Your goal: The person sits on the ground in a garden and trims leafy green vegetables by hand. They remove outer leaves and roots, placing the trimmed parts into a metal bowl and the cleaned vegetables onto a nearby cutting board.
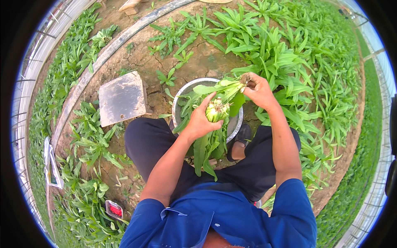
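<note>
My left hand (203, 119) is wrapped around a bunch of leafy greens (217, 113). The cut pale stem ends point up, and the long leaves hang down between my knees. In my right hand (259, 91) a single leafy plant (228, 86) is pinched by its base, where a brown root clump (246, 77) shows. Its leaves stretch left, close above the bunch. Both hands are over a round basin (238, 125) with a pale rim, set on the soil between my legs. Leaves (186, 105) lie inside it, and the hands and greens hide much of its interior.
A low stool (122, 97) with a worn top stands left of the basin. Growing greens (279, 68) crowd the right side. Past the stool curves a grey hose (102, 60). A clear box with red contents (114, 210) and a plastic bag (52, 164) lie at the left.
</note>
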A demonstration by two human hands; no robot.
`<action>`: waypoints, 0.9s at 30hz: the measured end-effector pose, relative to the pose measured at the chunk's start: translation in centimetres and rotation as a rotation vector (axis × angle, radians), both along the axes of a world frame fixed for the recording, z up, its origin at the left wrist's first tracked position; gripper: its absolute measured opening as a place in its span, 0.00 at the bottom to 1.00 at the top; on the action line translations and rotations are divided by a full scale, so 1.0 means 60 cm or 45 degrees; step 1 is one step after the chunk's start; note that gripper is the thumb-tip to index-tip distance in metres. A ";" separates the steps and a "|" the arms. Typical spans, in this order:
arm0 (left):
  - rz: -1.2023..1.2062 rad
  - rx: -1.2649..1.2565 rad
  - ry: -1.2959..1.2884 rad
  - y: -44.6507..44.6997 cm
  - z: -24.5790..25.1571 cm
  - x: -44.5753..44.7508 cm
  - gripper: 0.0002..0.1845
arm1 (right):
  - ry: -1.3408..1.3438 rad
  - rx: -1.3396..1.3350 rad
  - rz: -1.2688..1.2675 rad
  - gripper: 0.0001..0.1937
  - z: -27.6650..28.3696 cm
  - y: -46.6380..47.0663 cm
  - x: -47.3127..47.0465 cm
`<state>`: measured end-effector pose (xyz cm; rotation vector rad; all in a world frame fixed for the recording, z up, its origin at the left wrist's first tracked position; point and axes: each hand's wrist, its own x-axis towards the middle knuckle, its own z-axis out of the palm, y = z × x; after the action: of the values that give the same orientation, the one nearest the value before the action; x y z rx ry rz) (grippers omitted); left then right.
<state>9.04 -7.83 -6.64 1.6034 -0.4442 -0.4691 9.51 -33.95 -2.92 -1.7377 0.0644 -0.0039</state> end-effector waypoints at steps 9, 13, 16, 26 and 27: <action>0.100 -0.042 -0.119 0.002 0.020 -0.022 0.51 | 0.120 0.051 -0.093 0.14 0.013 -0.020 0.001; 0.031 0.103 -0.226 0.002 0.026 -0.026 0.52 | 0.003 -0.076 -0.128 0.15 0.020 -0.011 0.003; 0.021 0.280 -0.091 -0.010 0.045 -0.024 0.52 | -0.073 -0.136 -0.111 0.16 0.012 0.000 0.000; 0.119 0.348 -0.450 -0.025 0.028 -0.019 0.54 | -0.150 -0.436 -0.154 0.11 -0.008 0.010 -0.001; 0.125 0.331 -0.398 -0.021 0.031 -0.021 0.55 | -0.145 -0.437 -0.154 0.11 -0.009 0.015 0.001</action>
<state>7.79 -9.12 -4.78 1.9524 -0.5532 -0.2061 9.54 -33.02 -3.46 -2.0700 0.0891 -0.2133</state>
